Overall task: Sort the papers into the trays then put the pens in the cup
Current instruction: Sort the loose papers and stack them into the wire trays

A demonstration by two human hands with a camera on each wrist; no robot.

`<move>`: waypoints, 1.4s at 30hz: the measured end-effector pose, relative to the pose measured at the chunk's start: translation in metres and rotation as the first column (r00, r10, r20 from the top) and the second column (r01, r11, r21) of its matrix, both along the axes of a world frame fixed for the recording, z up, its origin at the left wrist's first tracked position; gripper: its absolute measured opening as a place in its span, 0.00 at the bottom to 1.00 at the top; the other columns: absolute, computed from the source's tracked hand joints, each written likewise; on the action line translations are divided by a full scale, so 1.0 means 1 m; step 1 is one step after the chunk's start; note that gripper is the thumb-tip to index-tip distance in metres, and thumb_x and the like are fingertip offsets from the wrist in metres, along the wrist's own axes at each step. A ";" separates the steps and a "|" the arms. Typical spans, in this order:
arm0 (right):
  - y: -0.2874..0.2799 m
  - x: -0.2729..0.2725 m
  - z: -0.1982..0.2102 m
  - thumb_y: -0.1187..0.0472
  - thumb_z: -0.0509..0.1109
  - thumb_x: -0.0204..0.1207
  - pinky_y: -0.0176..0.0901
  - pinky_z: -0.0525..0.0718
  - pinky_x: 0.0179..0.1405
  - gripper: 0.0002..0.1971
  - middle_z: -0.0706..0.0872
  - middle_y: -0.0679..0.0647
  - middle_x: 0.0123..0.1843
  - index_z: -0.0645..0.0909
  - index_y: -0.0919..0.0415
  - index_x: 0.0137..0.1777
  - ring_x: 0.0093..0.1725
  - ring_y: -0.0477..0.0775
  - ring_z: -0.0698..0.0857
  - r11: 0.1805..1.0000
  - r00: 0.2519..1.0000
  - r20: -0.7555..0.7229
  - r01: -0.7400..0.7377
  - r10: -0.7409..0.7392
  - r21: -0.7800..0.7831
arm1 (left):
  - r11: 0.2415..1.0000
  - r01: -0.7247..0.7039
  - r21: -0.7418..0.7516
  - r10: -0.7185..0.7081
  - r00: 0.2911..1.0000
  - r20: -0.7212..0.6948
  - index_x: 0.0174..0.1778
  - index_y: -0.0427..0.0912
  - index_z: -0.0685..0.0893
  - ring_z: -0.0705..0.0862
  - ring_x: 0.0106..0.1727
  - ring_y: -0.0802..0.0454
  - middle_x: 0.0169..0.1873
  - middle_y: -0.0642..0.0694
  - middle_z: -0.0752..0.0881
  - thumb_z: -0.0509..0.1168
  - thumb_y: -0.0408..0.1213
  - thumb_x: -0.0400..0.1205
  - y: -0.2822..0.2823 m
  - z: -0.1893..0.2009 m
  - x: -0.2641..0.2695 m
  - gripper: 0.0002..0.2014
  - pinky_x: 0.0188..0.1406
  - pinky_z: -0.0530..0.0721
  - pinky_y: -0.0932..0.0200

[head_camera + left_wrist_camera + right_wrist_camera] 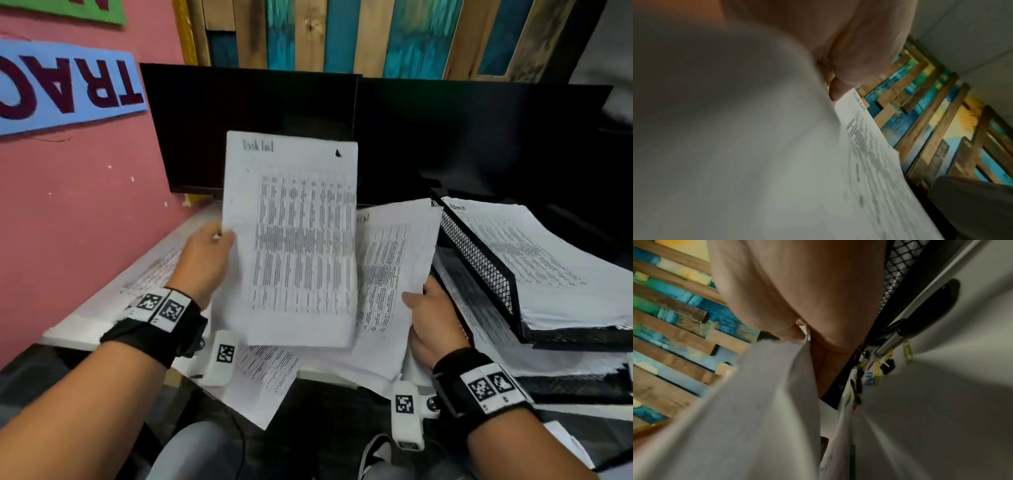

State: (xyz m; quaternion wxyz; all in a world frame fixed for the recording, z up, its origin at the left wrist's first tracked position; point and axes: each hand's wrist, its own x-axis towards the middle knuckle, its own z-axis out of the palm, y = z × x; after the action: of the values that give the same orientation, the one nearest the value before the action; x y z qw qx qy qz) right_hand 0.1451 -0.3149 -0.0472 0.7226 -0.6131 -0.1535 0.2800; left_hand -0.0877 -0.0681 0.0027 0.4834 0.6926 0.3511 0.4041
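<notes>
My left hand (209, 253) pinches the left edge of a printed sheet (294, 240) and holds it up before the dark monitors; the thumb and sheet (865, 146) also show in the left wrist view. My right hand (431, 315) grips the right edge of a second batch of papers (387, 274) lying tilted behind the first sheet; in the right wrist view the thumb (791, 332) presses the papers (756, 402). At the right stands a black mesh tray (479, 260), stacked and filled with papers (541, 260). No pens or cup are visible from the head.
Loose papers (263, 377) hang over the white desk's (68, 335) front edge and lie at the left (150, 270). Two dark monitors (260, 126) stand behind. A pink wall (68, 205) bounds the left. Paper clips (877, 369) lie beside the tray.
</notes>
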 end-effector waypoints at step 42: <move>0.019 -0.020 -0.016 0.75 0.61 0.86 0.72 0.89 0.61 0.18 0.95 0.59 0.56 0.86 0.56 0.64 0.55 0.66 0.94 0.965 0.987 -0.101 -0.143 0.123 -0.219 | 0.960 -0.007 -0.279 -0.157 0.813 -0.561 0.80 0.47 0.76 0.86 0.66 0.34 0.67 0.33 0.87 0.80 0.26 0.73 0.037 -0.080 0.003 0.38 0.71 0.84 0.38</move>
State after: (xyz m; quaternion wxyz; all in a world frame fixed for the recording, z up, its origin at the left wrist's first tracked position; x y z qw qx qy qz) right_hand 0.1249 -0.2959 -0.0634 0.6339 -0.6667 -0.1302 0.3697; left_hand -0.0850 -0.0314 -0.0771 0.4586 0.7241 0.5045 0.1040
